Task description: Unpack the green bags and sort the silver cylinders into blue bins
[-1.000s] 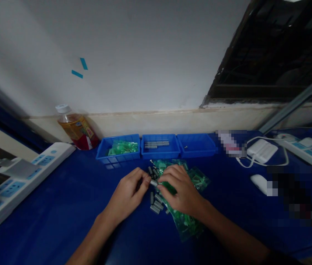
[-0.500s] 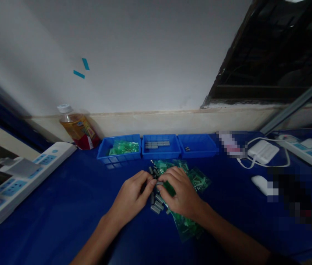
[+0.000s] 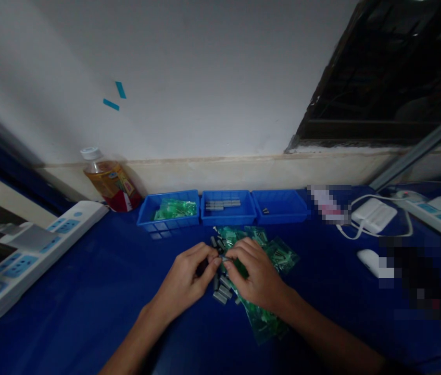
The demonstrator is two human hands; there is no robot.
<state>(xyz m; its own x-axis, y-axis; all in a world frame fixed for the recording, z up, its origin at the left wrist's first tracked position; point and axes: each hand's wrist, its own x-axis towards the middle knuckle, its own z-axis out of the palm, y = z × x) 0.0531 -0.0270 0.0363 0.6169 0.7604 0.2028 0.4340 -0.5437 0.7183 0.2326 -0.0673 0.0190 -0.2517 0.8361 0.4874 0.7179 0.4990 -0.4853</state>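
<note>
My left hand (image 3: 191,273) and my right hand (image 3: 255,271) meet over the middle of the table. Between their pinched fingertips is a small grey metal piece (image 3: 224,258), partly covered by the fingers. Below it lie several loose grey metal blocks (image 3: 220,297), and a few darker ones show just above the fingers. Green plastic bags (image 3: 261,323) spread under and around my right hand. One bag (image 3: 281,254) to the right has small screw-like parts inside.
Three blue bins stand in a row by the wall: one with green bags (image 3: 175,207), one with grey metal blocks (image 3: 223,203), one with a few tiny screws (image 3: 265,211). A drink bottle (image 3: 113,185) and power strip (image 3: 62,232) are left; a white charger (image 3: 374,214) is right.
The fingertips of both hands have shifted slightly around the small metal piece, and the right fingers have drawn back a little. The bins, bags and loose blocks stay where they were.
</note>
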